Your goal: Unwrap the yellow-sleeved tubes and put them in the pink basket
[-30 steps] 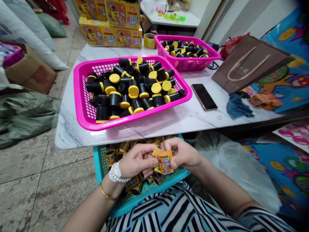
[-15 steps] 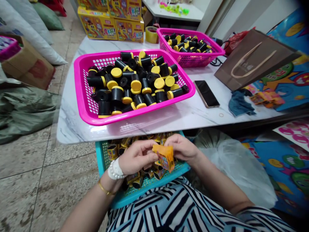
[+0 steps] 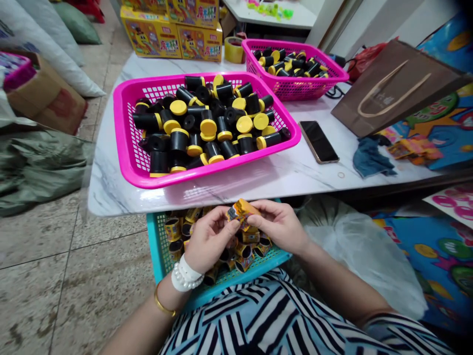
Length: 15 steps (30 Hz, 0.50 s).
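Note:
My left hand (image 3: 210, 237), with a pearl bracelet and a gold bangle at the wrist, pinches the left side of a small wad of orange printed wrappers (image 3: 242, 211). On its right side my right hand (image 3: 284, 226) grips the same wad between thumb and fingers. Both hands hover over a turquoise basket (image 3: 154, 246), partly tucked under the table edge. Inside it lie many small yellow printed tubes (image 3: 244, 257) with dark openings, some hidden behind my hands.
On the marbled table (image 3: 111, 197) stands a pink basket (image 3: 123, 162) of black cylinders with yellow caps. Behind it are a second pink basket (image 3: 295, 88), yellow boxes (image 3: 151, 42) and a tape roll (image 3: 234, 51). A phone (image 3: 318, 142) and paper bag (image 3: 391, 93) lie rightward.
Both hands have raised the orange wad slightly and turned it, so a dark printed end now faces left. My right thumb has come down onto its near side.

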Available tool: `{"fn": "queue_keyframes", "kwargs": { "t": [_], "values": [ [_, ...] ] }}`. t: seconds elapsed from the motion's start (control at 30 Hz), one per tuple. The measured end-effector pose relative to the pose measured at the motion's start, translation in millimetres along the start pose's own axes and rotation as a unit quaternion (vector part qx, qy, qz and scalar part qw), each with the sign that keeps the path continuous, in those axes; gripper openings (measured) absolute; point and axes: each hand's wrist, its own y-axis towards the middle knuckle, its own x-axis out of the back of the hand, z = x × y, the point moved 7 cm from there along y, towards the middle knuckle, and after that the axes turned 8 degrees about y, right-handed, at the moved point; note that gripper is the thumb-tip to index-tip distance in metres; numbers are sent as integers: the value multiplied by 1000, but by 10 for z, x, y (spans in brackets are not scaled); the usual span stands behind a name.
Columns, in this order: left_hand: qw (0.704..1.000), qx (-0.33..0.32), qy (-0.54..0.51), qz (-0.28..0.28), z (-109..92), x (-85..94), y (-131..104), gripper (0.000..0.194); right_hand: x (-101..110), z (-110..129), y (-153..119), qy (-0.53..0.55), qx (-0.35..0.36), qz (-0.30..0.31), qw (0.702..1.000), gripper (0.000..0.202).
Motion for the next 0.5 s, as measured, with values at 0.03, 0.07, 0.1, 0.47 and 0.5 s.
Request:
{"fn": "queue_keyframes", "kwargs": {
  "t": [0.03, 0.07, 0.1, 0.47, 0.5],
  "values": [
    [1000, 2, 8, 1, 18, 10, -14, 29, -13, -7, -3, -3, 1, 18, 1000, 23],
    [1000, 2, 16, 11, 29, 12, -26, 30, -27, -25, -5, 7, -7, 38, 999, 26],
    [999, 0, 21, 25, 32, 8, -34, 30, -43, -61, -6, 32, -24, 59, 997, 29],
    [982, -75, 119, 127, -62, 1, -35, 29, -201, -624, 83, 297, -209, 159, 918, 37],
    [979, -67, 147, 123, -32, 39, -36, 29, -180, -622, 79, 281, -215, 150, 923, 32]
  ]
}}
